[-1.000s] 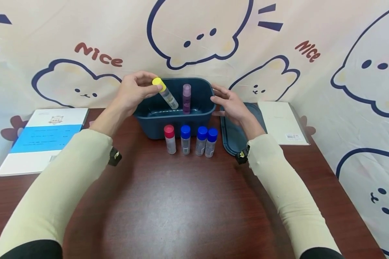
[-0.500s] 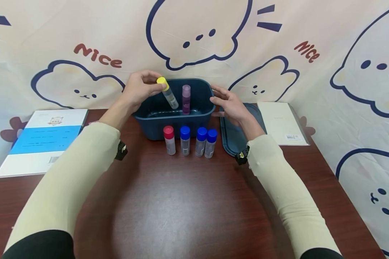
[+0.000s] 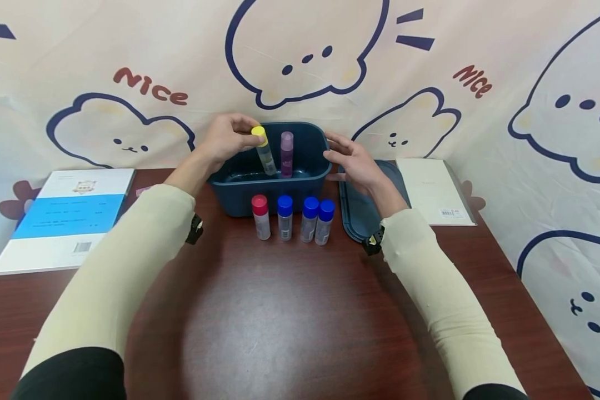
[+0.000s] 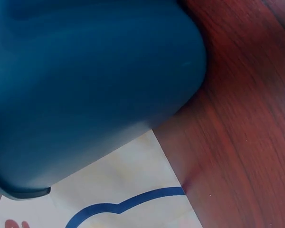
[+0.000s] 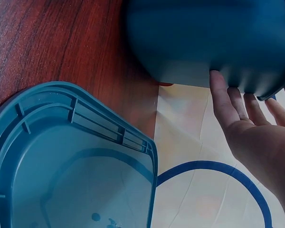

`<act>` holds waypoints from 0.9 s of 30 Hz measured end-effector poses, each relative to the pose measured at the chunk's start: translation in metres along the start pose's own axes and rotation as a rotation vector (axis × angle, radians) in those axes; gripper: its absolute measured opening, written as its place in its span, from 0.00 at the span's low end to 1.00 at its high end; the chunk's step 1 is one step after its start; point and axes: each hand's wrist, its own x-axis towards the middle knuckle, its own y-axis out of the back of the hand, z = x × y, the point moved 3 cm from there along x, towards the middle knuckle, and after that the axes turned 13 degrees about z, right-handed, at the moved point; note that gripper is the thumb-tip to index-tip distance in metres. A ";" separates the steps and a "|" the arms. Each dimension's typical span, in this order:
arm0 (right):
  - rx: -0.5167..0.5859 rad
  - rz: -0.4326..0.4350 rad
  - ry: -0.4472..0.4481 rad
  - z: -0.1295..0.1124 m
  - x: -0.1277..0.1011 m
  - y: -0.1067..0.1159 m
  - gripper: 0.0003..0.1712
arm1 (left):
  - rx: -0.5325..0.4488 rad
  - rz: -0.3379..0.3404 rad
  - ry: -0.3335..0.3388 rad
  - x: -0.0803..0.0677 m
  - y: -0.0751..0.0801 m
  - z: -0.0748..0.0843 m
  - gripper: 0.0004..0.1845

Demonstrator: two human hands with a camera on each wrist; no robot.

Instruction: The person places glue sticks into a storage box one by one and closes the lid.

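Note:
My left hand (image 3: 231,136) pinches a clear tube with a yellow cap (image 3: 266,155) by its cap. The tube tilts slightly inside the dark blue plastic box (image 3: 250,195), its lower end near the box's floor. Next to it, a purple tube (image 3: 287,155) stands upright in the box. My right hand (image 3: 356,162) touches the box's right end; in the right wrist view its fingertips (image 5: 217,83) lie against the outer wall, fairly straight. In front of the box stand a red-capped tube (image 3: 261,218) and several blue-capped ones (image 3: 285,218). The left wrist view shows only the box's outer wall (image 4: 95,85), no fingers.
The box's lid (image 3: 362,208) lies on the table to the right, under my right forearm. Beyond it is a pale book (image 3: 432,189). A white and blue book (image 3: 72,214) lies at the left. A printed cloth (image 3: 300,33) hangs behind the table (image 3: 280,311).
My left hand has moved right and slightly down with the yellow-capped tube, which now stands more upright beside the purple one. The right hand keeps its place at the box's end.

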 end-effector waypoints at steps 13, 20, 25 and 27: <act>0.009 -0.005 0.003 0.001 0.000 0.000 0.30 | 0.094 -0.041 -0.004 0.007 -0.006 0.000 0.20; 0.011 -0.005 0.003 0.001 0.000 0.000 0.30 | 0.109 -0.064 0.000 0.010 -0.008 -0.002 0.20; 0.000 -0.002 0.001 0.001 0.000 0.000 0.30 | 0.137 -0.078 0.000 0.013 -0.011 -0.004 0.20; -0.001 -0.003 0.001 0.001 0.000 0.000 0.30 | 0.164 -0.076 -0.007 0.014 -0.012 -0.004 0.20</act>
